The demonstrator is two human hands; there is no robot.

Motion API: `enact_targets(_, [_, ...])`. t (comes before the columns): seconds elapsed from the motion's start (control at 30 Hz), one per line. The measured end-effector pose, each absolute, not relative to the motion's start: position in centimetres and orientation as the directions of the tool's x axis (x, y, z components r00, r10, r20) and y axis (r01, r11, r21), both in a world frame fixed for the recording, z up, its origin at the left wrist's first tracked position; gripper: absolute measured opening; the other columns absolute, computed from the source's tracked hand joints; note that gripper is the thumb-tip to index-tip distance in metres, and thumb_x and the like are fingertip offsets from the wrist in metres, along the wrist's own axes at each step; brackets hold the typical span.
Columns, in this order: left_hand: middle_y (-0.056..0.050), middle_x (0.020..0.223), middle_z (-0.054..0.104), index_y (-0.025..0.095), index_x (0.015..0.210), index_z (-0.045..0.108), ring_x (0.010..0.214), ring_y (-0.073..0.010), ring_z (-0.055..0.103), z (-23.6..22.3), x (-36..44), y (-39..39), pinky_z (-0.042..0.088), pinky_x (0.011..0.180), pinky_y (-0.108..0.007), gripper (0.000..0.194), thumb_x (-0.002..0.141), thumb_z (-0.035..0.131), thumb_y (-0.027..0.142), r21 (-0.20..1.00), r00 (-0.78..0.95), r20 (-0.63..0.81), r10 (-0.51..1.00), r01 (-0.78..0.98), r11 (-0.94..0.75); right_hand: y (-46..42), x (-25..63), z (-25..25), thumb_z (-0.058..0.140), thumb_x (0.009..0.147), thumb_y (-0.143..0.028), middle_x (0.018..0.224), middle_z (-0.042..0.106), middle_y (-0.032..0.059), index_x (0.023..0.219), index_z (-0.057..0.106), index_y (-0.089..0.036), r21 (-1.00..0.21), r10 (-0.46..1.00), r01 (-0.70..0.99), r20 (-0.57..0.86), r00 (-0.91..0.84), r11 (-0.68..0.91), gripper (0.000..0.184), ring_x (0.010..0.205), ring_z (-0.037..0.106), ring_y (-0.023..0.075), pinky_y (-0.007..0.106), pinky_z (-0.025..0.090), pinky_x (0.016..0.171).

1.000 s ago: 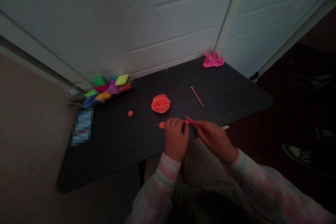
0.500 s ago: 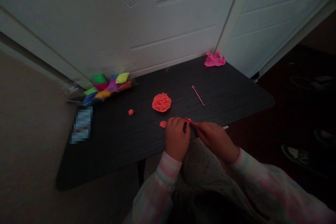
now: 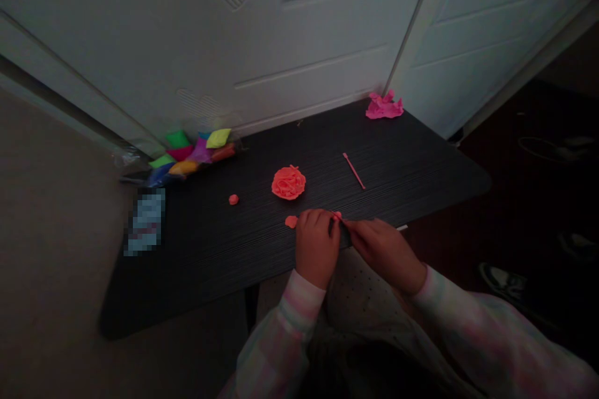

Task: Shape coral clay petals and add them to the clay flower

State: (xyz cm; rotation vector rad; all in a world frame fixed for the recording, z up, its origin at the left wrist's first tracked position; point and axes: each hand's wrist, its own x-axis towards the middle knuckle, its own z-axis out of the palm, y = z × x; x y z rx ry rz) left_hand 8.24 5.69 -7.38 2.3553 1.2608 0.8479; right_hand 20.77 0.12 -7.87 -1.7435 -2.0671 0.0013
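My left hand [image 3: 317, 249] is closed at the near edge of the dark table, its thumb and fingertips against a small piece of coral modelling clay [image 3: 337, 216]. From the right, my right hand [image 3: 386, 254] meets it, its fingers pinched together and pointing at the clay. Whatever the right fingers hold is too thin and dark to make out. A flat coral clay bit [image 3: 291, 222] lies just left of my left hand. Beyond the hands sits a ruffled coral clay flower [image 3: 288, 183], with a small clay lump [image 3: 233, 199] to its left.
A thin pink modelling stick [image 3: 354, 171] lies right of the flower. Bright pink clay [image 3: 384, 106] stands at the far right corner. Clear bags of coloured clay packets [image 3: 191, 156] and a blurred-out blue item [image 3: 146, 222] are at the left. A white door borders the table's back.
Both hands stay nearly in place, with slight finger movement, and the clay between them shows a little more. A shoe on the floor at the right has shifted left.
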Motion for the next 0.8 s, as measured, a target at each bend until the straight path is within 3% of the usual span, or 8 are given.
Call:
enact_targets(0.3, [-0.005, 0.082, 0.062, 0.016, 0.08, 0.057, 0.083, -0.0196, 0.05, -7.3, 8.2, 5.7, 0.041, 0.077, -0.034, 0.008, 0.08, 0.049, 0.015, 0.549, 0.431, 0.329, 0.841, 0.637, -0.541, 0.5, 20.8, -8.1, 0.044, 0.083, -0.015, 0.086, 0.068, 0.0067, 0.097, 0.06, -0.015, -0.344, 0.941, 0.915, 0.324, -0.093, 0.209, 0.021, 0.068, 0.058, 0.0172, 0.03, 0.04, 0.065])
enact_targets(0.6, [-0.003, 0.077, 0.06, 0.017, 0.075, 0.055, 0.081, -0.0184, 0.05, -7.1, 8.2, 5.7, 0.041, 0.077, -0.033, 0.007, 0.079, 0.051, 0.013, 0.555, 0.434, 0.331, 0.838, 0.629, -0.545, 0.6, 22.3, -7.6, 0.042, 0.085, -0.02, 0.087, 0.067, 0.0045, 0.101, 0.055, -0.016, -0.604, 0.924, 0.783, 0.366, 0.11, 0.146, 0.021, 0.073, 0.062, 0.0126, 0.023, 0.048, 0.064])
enact_targets(0.8, [-0.004, 0.08, 0.059, 0.017, 0.08, 0.055, 0.082, -0.0199, 0.05, -7.0, 8.4, 5.6, 0.041, 0.077, -0.035, 0.007, 0.075, 0.059, 0.019, 0.569, 0.401, 0.326, 0.856, 0.64, -0.517, 1.1, 23.1, -7.2, 0.043, 0.083, -0.022, 0.092, 0.066, 0.0039, 0.101, 0.056, -0.02, -0.692, 0.945, 0.712, 0.299, 0.129, 0.122, 0.022, 0.081, 0.062, 0.0149, 0.026, 0.048, 0.072])
